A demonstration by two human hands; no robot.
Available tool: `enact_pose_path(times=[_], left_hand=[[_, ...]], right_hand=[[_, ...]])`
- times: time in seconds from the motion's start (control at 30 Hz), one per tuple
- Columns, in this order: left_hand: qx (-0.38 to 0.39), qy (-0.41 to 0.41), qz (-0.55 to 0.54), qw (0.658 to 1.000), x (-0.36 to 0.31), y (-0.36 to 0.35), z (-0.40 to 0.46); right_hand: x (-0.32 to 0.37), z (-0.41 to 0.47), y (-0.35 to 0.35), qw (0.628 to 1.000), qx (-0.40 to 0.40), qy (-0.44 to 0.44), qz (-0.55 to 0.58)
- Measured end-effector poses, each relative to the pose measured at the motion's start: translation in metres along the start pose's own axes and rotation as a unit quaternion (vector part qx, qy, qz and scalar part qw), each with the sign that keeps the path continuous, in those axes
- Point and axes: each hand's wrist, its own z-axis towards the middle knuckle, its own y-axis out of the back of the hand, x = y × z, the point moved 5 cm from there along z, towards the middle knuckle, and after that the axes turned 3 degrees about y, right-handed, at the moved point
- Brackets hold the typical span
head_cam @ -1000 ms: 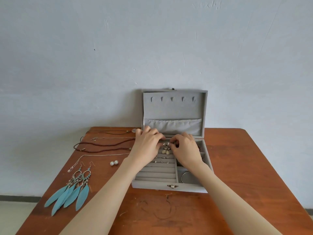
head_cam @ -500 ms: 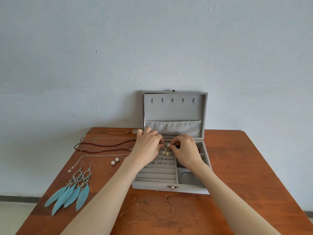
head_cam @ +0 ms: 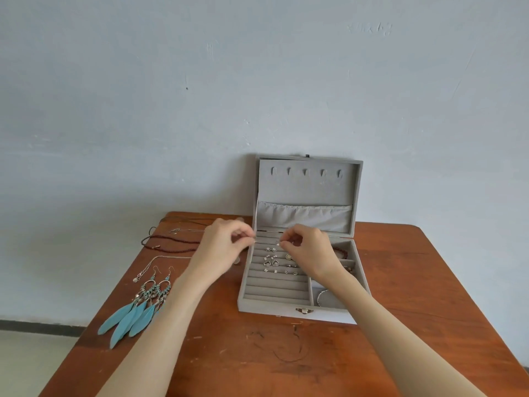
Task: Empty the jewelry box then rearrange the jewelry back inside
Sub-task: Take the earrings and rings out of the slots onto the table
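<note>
The grey jewelry box stands open on the wooden table, its lid upright against the wall. Several small studs and rings sit in its ring rows. A silver bangle lies in the front right compartment and a red bead bracelet in the back right one. My left hand hovers over the box's left edge, fingertips pinching a tiny metal piece. My right hand is above the back rows and pinches a small earring.
Left of the box on the table lie blue feather earrings, a silver chain, a dark bead necklace and thin cords. A pearl stud peeks out under my left hand. The wall is right behind the box.
Both hands have lifted off the ring rows and drawn apart, the left one moving left to the box's edge. The gold drop earrings no longer lie between them.
</note>
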Motion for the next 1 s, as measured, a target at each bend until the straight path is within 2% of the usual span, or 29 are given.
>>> enact_pose_path(times=[0.1,0.27,0.57,0.73,1.0], left_hand=[[-0.022,0.054,-0.01,0.998,0.026,0.026,-0.012],[0.023,0.084,0.01,0.996,0.047,0.024,-0.023],[0.095,0.078,0.088,0.989,0.053,0.007,-0.023],[0.084,0.085,0.082,0.989,0.057,0.008,-0.026],[0.057,0.061,0.072,0.994,0.053,0.012,-0.029]], right_hand=[[0.024,0.001,-0.02,0.998,0.05,0.026,0.009],[0.045,0.003,-0.054,0.992,0.111,0.044,-0.04],[0.046,0.003,-0.074,0.983,0.12,0.022,-0.137],[0.048,0.004,-0.079,0.973,0.103,0.039,-0.201],[0.05,0.002,-0.08,0.966,0.103,0.056,-0.232]])
